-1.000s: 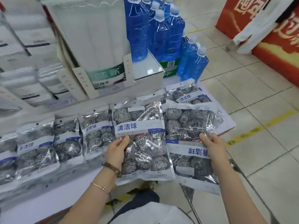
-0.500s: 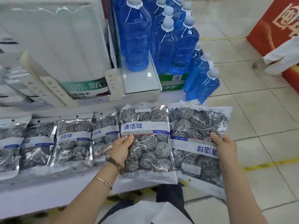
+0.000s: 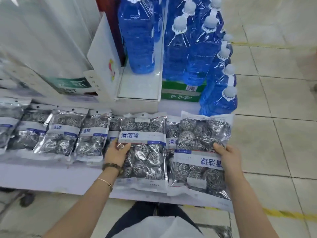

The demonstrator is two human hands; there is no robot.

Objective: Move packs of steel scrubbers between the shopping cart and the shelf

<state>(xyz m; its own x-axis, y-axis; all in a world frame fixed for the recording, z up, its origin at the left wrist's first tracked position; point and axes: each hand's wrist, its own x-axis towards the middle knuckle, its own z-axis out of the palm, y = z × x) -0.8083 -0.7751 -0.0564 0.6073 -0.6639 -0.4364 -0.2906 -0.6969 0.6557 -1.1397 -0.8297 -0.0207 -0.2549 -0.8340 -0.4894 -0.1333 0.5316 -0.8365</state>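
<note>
Head view: the left hand (image 3: 116,152) pinches the left edge of a clear plastic pack of silver steel scrubbers (image 3: 145,162), its blue label upright and the thumb on its front; the right hand (image 3: 226,154) pinches the right edge of a second clear scrubber pack (image 3: 197,170), label upside down; both packs lie side by side over the front of the low white shelf (image 3: 51,176), just right of a row of like packs (image 3: 63,134); tall blue liquid bottles (image 3: 197,48) stand behind; pale tiled floor (image 3: 274,134) lies to the right.
</note>
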